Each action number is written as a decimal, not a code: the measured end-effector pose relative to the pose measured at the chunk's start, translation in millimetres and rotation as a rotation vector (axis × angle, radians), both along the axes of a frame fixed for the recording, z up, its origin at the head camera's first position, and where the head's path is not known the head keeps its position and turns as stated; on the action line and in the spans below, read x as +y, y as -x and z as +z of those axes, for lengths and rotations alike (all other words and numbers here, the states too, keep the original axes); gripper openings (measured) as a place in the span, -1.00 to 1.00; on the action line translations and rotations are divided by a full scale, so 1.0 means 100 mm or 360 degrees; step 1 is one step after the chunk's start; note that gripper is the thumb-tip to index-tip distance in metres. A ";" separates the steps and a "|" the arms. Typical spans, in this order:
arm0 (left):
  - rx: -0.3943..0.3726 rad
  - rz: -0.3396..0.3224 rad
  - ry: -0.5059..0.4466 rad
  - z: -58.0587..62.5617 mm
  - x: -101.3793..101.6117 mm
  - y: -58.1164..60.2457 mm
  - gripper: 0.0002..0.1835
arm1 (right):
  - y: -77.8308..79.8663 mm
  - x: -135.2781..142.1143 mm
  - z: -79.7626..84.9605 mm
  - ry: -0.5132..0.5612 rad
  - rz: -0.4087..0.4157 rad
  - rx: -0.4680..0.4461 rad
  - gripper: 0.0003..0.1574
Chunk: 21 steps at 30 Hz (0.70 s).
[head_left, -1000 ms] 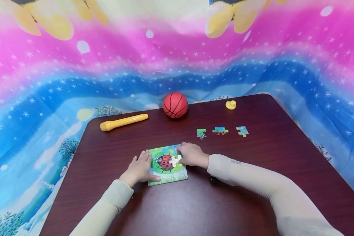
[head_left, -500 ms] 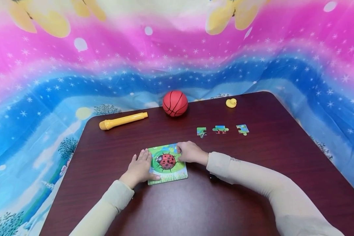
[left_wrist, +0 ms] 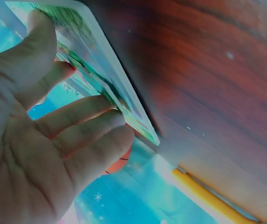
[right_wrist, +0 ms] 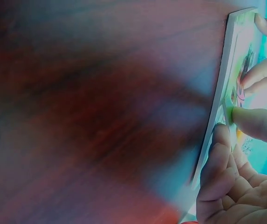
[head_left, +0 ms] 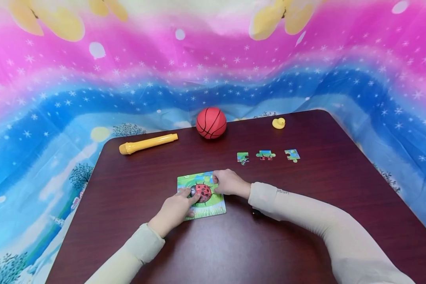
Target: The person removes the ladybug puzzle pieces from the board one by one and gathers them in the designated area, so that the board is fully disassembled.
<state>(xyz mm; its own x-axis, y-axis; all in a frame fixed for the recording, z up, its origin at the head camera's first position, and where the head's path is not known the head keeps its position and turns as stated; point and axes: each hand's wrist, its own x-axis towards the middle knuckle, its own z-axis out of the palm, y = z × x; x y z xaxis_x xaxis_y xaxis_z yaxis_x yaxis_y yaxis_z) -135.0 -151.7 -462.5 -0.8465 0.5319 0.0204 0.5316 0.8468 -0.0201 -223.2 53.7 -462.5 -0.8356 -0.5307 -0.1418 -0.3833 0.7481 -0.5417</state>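
Head view: here's the puzzle (head_left: 206, 193), flat at mid-bench (head_left: 141, 177), and the left hand (head_left: 173, 210) lies across its near left corner, hiding it, grip wide and touching the face. Over on the right edge, the right hand (head_left: 231, 183), grip narrow, its fingertips largely hidden! Beyond sit three loose pieces (head_left: 265, 155), the duck (head_left: 278, 124), the ball (head_left: 211, 123) and the yellow mike (head_left: 149, 144). To the left wrist: fingers nearly straight against the puzzle, the board cut off at the top, the ball mostly behind the fingers, the mike running out of frame. Right wrist: thumb on the face, fingers curled, pinching that edge; one piece or the whole edge, can't tell! Bench blurred, a red sliver at the bottom too small to make out.
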 end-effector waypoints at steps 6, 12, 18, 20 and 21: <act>-0.0150 0.0032 0.0022 -0.01 -0.03 0.01 -0.33 | -0.01 0.00 0.01 0.0009 -0.0003 -0.0001 -0.75; -0.0353 0.0117 0.0020 0.00 -0.08 0.02 -0.27 | -0.02 0.00 0.04 0.0009 -0.0007 -0.0002 -0.75; -0.0425 0.0147 -0.0048 0.01 -0.08 0.03 -0.27 | -0.02 0.01 0.06 0.0021 0.0001 -0.0009 -0.75; -0.0436 0.0141 -0.0043 0.01 -0.09 0.03 -0.28 | -0.01 0.02 0.05 0.0034 0.0009 -0.0035 -0.75; -0.0439 0.0137 -0.0047 0.01 -0.09 0.03 -0.29 | 0.00 0.02 0.05 0.0047 0.0012 -0.0058 -0.76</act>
